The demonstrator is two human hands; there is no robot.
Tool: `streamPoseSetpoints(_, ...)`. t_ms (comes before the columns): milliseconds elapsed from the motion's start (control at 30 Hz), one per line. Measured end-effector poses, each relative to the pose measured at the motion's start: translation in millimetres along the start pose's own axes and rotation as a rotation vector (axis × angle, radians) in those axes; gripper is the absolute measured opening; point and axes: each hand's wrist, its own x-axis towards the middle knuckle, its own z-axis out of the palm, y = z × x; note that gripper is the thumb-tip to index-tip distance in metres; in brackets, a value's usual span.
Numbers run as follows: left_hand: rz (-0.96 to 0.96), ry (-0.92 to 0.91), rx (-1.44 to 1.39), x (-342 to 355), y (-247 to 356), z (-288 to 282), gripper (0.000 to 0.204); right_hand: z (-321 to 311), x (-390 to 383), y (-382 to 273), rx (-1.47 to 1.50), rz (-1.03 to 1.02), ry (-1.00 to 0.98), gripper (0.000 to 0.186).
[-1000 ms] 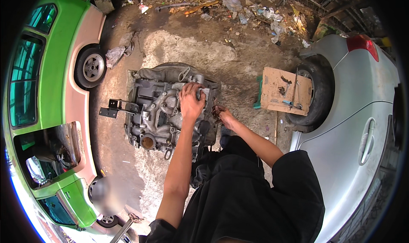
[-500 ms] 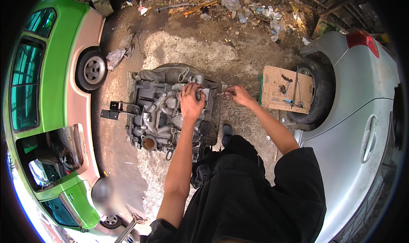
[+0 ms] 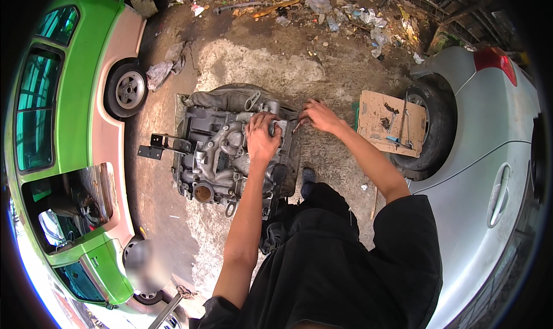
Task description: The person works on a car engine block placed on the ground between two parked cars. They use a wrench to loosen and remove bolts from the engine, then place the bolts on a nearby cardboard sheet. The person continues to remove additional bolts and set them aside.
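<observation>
A grey metal engine [image 3: 214, 150] with an intake manifold on top rests in front of me on what looks like an old tire. My left hand [image 3: 262, 137] lies over its right side, fingers curled and thumb apart, around a light grey metal part [image 3: 282, 125]. Just beyond the engine's right edge is my right hand [image 3: 320, 118], its fingertips pinched together and pointing toward that part. Something small and slim shows at those fingertips, too small to name. A black bracket [image 3: 164, 146] juts from the engine's left side.
A cardboard sheet [image 3: 373, 127] with hand tools and small dark parts leans by the wheel [image 3: 440, 127] of a silver car [image 3: 466, 179] at right. A green and pink van [image 3: 98, 58] stands at left. Litter [image 3: 368, 21] covers the far ground.
My right hand has moved left, closer to the engine's right edge and my left hand. The left thumb has shifted slightly outward; that hand stays on the engine. The view has shifted slightly.
</observation>
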Motion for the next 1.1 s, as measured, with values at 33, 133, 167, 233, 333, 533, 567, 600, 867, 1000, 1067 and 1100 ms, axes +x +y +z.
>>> streamPoseSetpoints(33, -0.002, -0.002, -0.002, 0, 0, 0, 0.020, -3, 2, -2, -0.006, -0.014, -0.023, 0.018)
streamPoseSetpoints(133, 0.000, 0.004, -0.001, 0, 0, 0, 0.020, -5, 2, -10, -0.025, 0.019, -0.026, 0.017)
streamPoseSetpoints(167, 0.000, 0.005, 0.000, 0, 1, 0, 0.020, -4, 2, -11, -0.032, 0.032, -0.007, 0.016)
streamPoseSetpoints(233, -0.001, 0.012, -0.001, 0, 1, 0, 0.020, 0, 4, -9, -0.055, 0.060, -0.046, 0.015)
streamPoseSetpoints(333, -0.003, 0.017, -0.014, 0, 2, 0, 0.019, 18, 3, -2, 0.043, 0.166, -0.032, 0.013)
streamPoseSetpoints(533, -0.003, 0.013, -0.002, 1, 0, 1, 0.020, 102, -17, -3, 0.721, 0.477, 0.122, 0.024)
streamPoseSetpoints(567, -0.012, 0.006, 0.004, 0, 0, 2, 0.020, 119, -23, -10, 0.760, 0.549, 0.190, 0.028)
streamPoseSetpoints(600, -0.013, 0.003, 0.000, 0, 0, 2, 0.020, 132, -27, -17, 0.875, 0.489, 0.234, 0.031)
streamPoseSetpoints(867, 0.055, -0.011, 0.056, -4, -6, 2, 0.034, 136, -46, -52, 1.361, 0.680, 0.151, 0.040)
streamPoseSetpoints(1000, 0.087, -0.095, 0.043, -13, -5, -6, 0.059, 117, -53, -20, 1.055, 0.521, 0.191, 0.042)
streamPoseSetpoints(1067, 0.118, -0.111, 0.033, -20, -2, -10, 0.062, 106, -55, -11, 0.865, 0.550, 0.218, 0.042)
streamPoseSetpoints(1100, 0.135, -0.118, 0.041, -24, 0, -12, 0.063, 97, -56, -7, 0.789, 0.586, 0.217, 0.043)
